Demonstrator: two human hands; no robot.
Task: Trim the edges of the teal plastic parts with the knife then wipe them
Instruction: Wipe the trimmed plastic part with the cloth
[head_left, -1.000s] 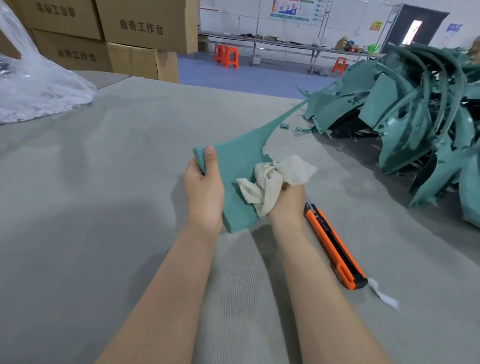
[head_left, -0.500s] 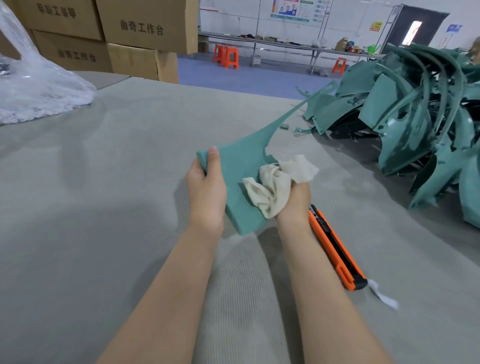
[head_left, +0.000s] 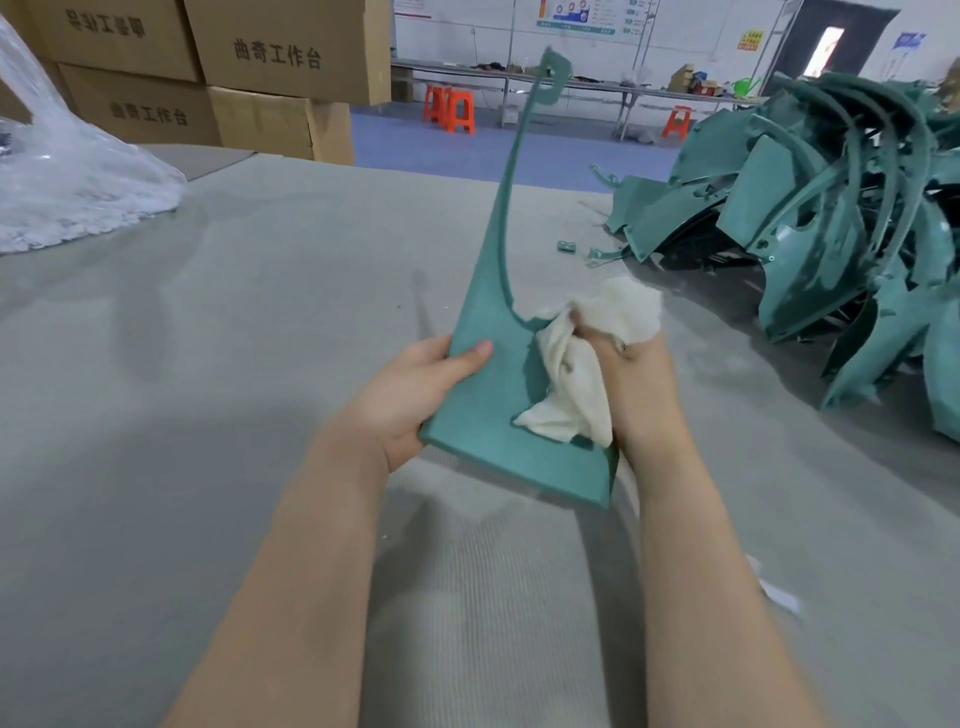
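A teal plastic part (head_left: 488, 395) with a wide flat base and a long thin arm stands tilted upright above the grey table (head_left: 208, 364). My left hand (head_left: 415, 387) grips its left edge, thumb on the face. My right hand (head_left: 631, 374) holds a bunched cream cloth (head_left: 574, 384) against the part's right side. The arm rises to a small looped end (head_left: 550, 78) near the top of the view. The knife is hidden from sight.
A big heap of teal parts (head_left: 831, 223) fills the right side of the table. Small teal offcuts (head_left: 566, 246) lie before it. A clear plastic bag (head_left: 67, 176) sits at far left, cardboard boxes (head_left: 260, 73) behind. A white scrap (head_left: 779, 597) lies by my right forearm.
The teal part has been raised and swung upright, its thin arm now pointing up. Both hands have lifted with it, and the orange knife is no longer visible.
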